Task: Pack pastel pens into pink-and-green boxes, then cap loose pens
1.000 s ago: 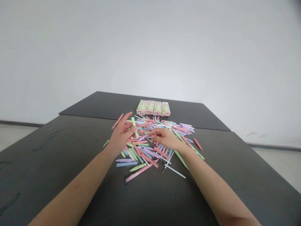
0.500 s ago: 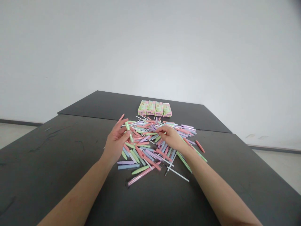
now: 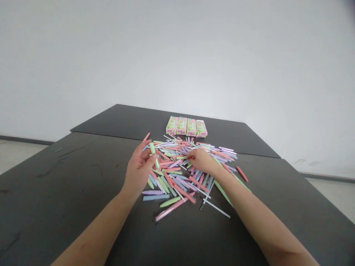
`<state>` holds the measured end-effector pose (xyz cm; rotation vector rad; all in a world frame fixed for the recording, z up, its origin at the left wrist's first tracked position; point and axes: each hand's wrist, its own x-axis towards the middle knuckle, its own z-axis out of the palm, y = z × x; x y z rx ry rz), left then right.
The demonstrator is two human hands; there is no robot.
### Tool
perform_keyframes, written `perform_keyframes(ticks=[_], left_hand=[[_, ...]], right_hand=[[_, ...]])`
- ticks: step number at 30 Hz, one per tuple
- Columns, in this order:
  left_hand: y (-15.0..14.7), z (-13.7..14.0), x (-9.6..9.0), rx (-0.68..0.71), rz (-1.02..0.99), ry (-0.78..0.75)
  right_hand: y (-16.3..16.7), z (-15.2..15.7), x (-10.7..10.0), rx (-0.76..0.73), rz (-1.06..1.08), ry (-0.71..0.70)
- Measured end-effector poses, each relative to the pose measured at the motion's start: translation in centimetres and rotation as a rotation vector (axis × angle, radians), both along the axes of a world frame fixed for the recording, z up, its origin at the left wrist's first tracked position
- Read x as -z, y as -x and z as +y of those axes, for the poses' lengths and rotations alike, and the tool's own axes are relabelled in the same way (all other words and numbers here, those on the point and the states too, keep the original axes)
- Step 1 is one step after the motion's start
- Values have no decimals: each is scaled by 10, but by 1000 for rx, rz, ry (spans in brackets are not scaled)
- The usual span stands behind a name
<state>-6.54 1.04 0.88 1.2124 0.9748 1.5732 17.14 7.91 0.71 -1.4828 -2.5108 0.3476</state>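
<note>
A heap of pastel pen parts (image 3: 177, 181), in pink, green, blue and purple, with thin white refill-like sticks among them, is spread over the dark table. At its left side my left hand (image 3: 140, 160) is closed around a light green pen barrel (image 3: 154, 155), held upright and slightly tilted, see-through at its lower end. My right hand (image 3: 201, 159) reaches into the heap's middle with its fingertips pinched together. Whatever those fingertips hold, if anything, is hidden. Close by them lie purple and pink pieces.
Several small pink-and-green boxes (image 3: 191, 126) stand in a row behind the heap. A lone red piece (image 3: 242, 174) lies at the heap's right edge. Beyond the dark tabletop (image 3: 97, 155) rises a pale wall (image 3: 177, 59).
My right hand's fingertips have closed in lower among the pieces. My left hand keeps the green pen barrel. The whole view has shifted slightly.
</note>
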Motion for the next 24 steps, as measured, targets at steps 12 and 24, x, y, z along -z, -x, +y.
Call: perform_keyframes(ticks=[12,24], left_hand=[[-3,-2,-1,6,36,-6],[-11,-6,-8,156,-230,80]], right_hand=[[10,-14,12,-66,-120,-27],[12,-29,1,-11,-5,-44]])
